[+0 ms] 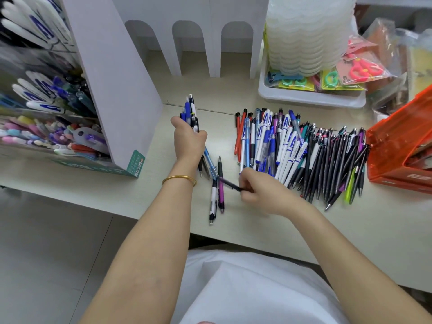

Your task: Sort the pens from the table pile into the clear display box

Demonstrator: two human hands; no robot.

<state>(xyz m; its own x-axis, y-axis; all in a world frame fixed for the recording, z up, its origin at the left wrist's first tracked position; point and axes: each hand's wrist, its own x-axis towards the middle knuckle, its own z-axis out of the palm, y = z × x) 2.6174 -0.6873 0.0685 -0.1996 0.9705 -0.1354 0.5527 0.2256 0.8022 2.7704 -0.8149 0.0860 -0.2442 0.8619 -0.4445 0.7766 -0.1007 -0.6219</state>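
A pale table [257,230] carries everything. Along its back edge stands a white panel [163,24] cut with three round-topped arches. At the back right corner sits a white tray [311,99]. A tall stack of translucent wavy-edged dishes [308,36] stands in it. Carded packs of green-handled scissors [297,81] lie flat under and beside the stack. A clear bag with pink scissors [364,67] leans over the tray's right end. Further right, crinkled plastic bags [397,54] hold brownish goods too blurred to name. An orange translucent box [397,160] sits at the table's right edge, tilted, its contents unclear. Grey floor [46,253] shows below the table's front edge on the left.
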